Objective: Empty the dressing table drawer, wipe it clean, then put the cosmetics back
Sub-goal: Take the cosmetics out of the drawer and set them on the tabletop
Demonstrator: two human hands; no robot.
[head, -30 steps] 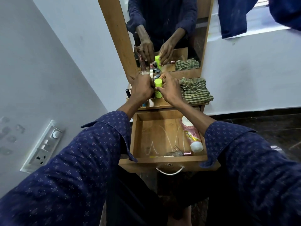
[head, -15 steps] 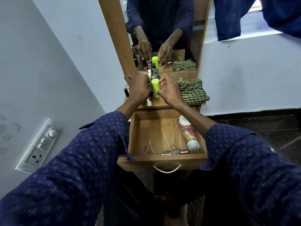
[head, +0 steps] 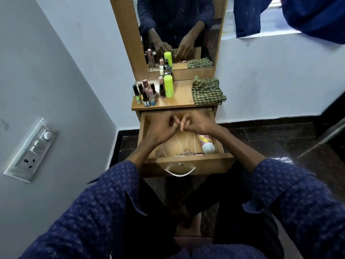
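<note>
Both my hands have dropped from the worktop (head: 179,99) into the open drawer (head: 186,157), leaving the lime-green bottle (head: 168,86) standing upright by the mirror (head: 179,30) among the small nail-polish bottles (head: 144,94) instead of between my fingers as it was a moment ago. My left hand (head: 162,128) and right hand (head: 196,124) hover close together over the back half of the drawer, fingers curled inward with the tips nearly meeting; whether they pinch something tiny or hold nothing I cannot tell, since nothing shows between them. I judge the emptying to be well along but unfinished: most cosmetics stand on the worktop's left side, while a pink tube with a white cap (head: 206,143) lies in the drawer's right part, and a thin clear-and-pink stick (head: 188,153) rests against the front wall. The tube's long axis runs front to back, cap pointing toward me and slightly right; the stick lies crosswise, along the drawer front. Pale streaks mark the drawer floor, so wiping is not yet done, and the checked green cloth (head: 207,91) sits crumpled on the right of the worktop, untouched. After that comes the putting back.
</note>
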